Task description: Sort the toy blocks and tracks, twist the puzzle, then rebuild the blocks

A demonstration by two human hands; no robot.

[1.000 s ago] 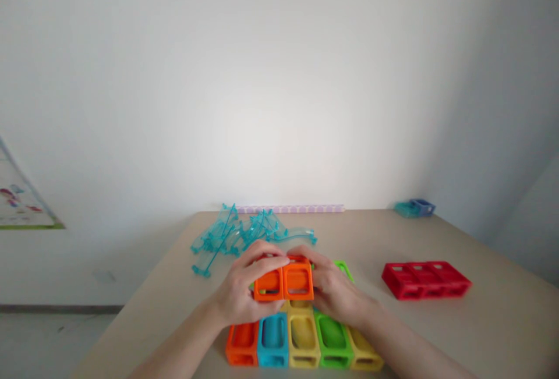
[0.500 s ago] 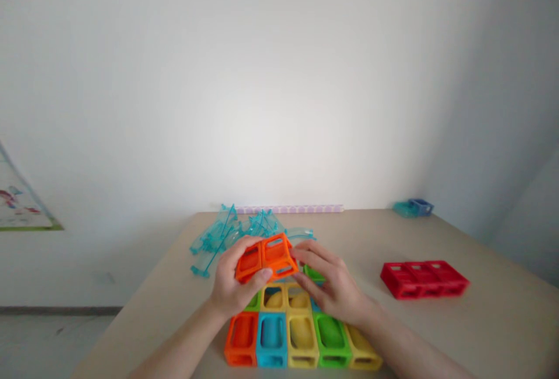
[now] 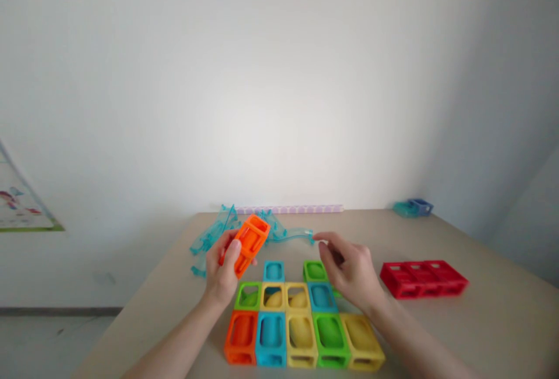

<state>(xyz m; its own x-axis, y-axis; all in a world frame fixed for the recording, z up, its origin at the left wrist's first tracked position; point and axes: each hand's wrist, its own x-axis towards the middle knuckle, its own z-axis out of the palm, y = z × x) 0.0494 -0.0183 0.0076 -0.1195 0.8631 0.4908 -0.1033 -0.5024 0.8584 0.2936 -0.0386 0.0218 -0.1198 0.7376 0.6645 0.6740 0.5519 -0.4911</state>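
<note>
My left hand (image 3: 225, 271) is closed around a pair of joined orange hollow blocks (image 3: 250, 243), tilted up above the table with the thumb across the near face. My right hand (image 3: 351, 268) hovers to the right with nothing in it, its index finger and thumb apart and the other fingers curled. Beneath the hands lies a flat array of hollow blocks in orange, blue, yellow and green. A blue block (image 3: 273, 270) and a green block (image 3: 315, 271) stand out at its far side. The right hand partly hides the array's right side.
Clear teal track pieces (image 3: 218, 233) lie piled at the back left. Three joined red blocks (image 3: 423, 279) sit to the right. Teal and dark blue pieces (image 3: 420, 207) rest in the far right corner. A pale patterned strip (image 3: 297, 209) runs along the wall.
My right hand has let go of the orange blocks and moved right. My left hand has shifted left and turned the blocks more upright, uncovering the blue and green far blocks.
</note>
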